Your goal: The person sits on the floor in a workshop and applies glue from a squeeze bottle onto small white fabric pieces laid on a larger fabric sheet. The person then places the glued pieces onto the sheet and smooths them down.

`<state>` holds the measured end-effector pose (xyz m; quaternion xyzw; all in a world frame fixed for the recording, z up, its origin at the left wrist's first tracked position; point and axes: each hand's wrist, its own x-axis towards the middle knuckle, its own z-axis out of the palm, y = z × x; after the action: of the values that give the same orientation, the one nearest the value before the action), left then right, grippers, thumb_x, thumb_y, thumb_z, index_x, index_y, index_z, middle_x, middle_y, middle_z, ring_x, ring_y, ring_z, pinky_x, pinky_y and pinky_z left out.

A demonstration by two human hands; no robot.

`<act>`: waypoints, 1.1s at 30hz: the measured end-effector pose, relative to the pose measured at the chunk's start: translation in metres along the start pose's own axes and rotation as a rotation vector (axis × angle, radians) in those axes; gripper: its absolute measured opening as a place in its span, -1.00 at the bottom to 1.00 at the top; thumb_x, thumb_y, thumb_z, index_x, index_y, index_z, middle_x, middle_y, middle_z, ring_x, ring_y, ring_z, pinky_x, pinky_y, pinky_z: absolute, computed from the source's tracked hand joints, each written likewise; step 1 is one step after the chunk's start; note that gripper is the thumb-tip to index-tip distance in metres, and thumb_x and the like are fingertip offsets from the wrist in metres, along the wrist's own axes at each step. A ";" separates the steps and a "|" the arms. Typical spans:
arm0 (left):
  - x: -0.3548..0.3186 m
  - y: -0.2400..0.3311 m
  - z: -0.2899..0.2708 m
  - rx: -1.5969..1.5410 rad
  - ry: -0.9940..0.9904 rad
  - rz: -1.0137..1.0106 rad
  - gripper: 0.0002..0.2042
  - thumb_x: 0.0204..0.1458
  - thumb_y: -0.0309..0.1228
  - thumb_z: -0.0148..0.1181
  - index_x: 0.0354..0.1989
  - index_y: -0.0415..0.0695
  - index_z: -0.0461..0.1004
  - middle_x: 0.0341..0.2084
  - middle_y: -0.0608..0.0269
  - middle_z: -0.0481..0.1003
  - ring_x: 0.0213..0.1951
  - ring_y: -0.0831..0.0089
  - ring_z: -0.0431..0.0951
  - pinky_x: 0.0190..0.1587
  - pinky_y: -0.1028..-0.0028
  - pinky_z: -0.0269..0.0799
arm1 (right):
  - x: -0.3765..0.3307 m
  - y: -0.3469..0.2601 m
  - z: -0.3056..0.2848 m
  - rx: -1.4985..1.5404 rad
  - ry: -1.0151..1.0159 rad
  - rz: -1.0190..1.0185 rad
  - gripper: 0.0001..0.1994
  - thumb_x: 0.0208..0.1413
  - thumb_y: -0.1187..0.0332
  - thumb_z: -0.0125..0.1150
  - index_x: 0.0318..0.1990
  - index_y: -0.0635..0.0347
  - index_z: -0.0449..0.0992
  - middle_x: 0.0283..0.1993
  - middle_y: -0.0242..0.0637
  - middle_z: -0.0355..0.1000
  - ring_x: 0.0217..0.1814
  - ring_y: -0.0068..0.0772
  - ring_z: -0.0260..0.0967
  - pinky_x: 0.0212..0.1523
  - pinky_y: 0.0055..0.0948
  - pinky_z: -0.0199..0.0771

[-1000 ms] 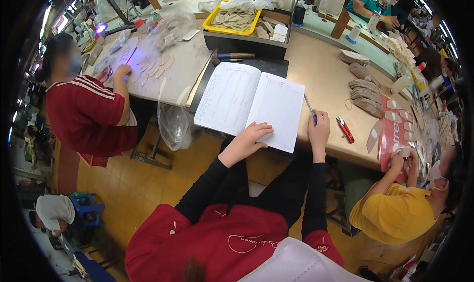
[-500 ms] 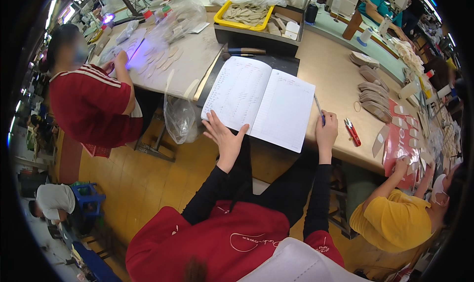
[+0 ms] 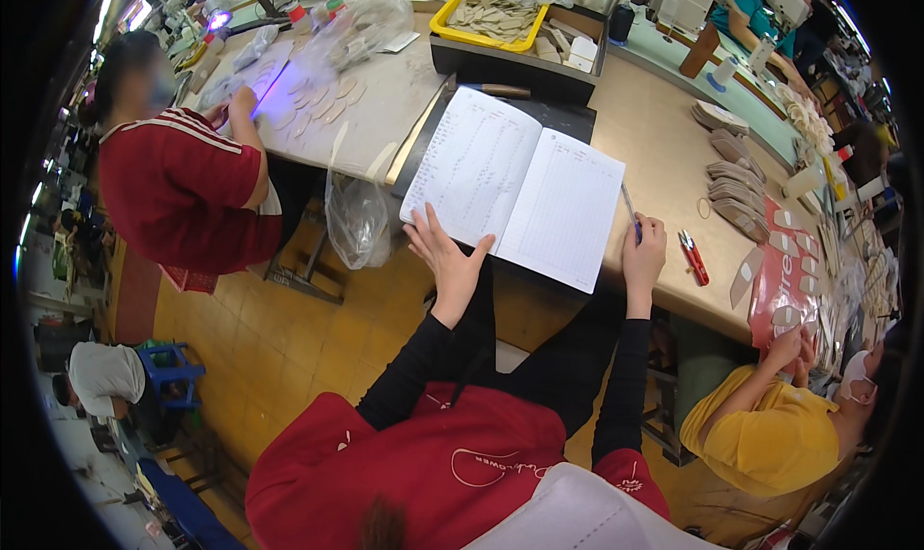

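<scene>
Table: one long tan worktable [image 3: 664,136] runs across the room, with two other people seated at it, one in a red top at the far left and one in a yellow top at the near right.
Notebook: one open ledger [image 3: 525,184], two ruled pages showing, lies flat at the table's near edge; its spine runs away from the person and tilts a little right, and the long spread lies across the table.
Yellow tray: one [image 3: 500,16], behind the ledger, heaped with pale cut pieces.
Left hand: one left hand [image 3: 450,256], fingers spread and slack, gripping nothing, fingertips resting on the lower edge of the left page, forearm in a black sleeve rising from below.
Right hand: one right hand [image 3: 643,252], curled closed around a pen, just beside the right page's corner.
Pen: one blue pen [image 3: 629,210], tip end slanting up and left toward the ledger.
Snips: one red pair [image 3: 693,256] lying on the table, right of the pen hand.
</scene>
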<state>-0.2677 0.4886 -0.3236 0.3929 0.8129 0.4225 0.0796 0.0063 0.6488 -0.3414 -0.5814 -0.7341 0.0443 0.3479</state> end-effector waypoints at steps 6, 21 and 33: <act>-0.027 0.018 0.003 0.178 0.053 0.294 -0.25 0.08 -0.24 0.31 0.45 0.10 0.09 0.47 -0.18 -0.28 0.45 -0.32 -0.40 0.34 -0.39 -0.36 | -0.001 -0.002 0.000 -0.006 0.022 -0.006 -0.79 0.19 0.38 0.14 -0.07 0.20 0.57 -0.05 -0.19 0.44 -0.02 -0.10 0.41 -0.04 -0.20 0.44; -0.033 0.023 0.005 0.215 -0.156 0.433 -0.51 0.02 -0.08 0.32 0.15 0.11 0.48 0.21 0.45 0.41 0.26 0.33 0.36 0.34 -0.27 -0.20 | -0.005 -0.001 0.000 0.019 0.033 0.003 -0.83 0.14 0.36 0.22 -0.16 0.21 0.57 -0.07 -0.20 0.45 -0.02 -0.11 0.40 -0.03 -0.20 0.44; -0.021 0.026 0.006 0.164 -0.269 0.416 -0.47 -0.02 -0.01 0.35 0.11 0.05 0.49 0.23 0.37 0.39 0.28 0.29 0.31 0.36 -0.36 -0.40 | -0.004 -0.003 -0.002 0.037 0.022 0.010 -0.86 0.11 0.36 0.26 -0.28 0.23 0.52 -0.12 -0.23 0.44 -0.07 -0.13 0.39 -0.07 -0.21 0.42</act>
<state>-0.2357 0.4863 -0.3124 0.6095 0.7281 0.3065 0.0662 0.0050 0.6435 -0.3405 -0.5787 -0.7266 0.0534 0.3665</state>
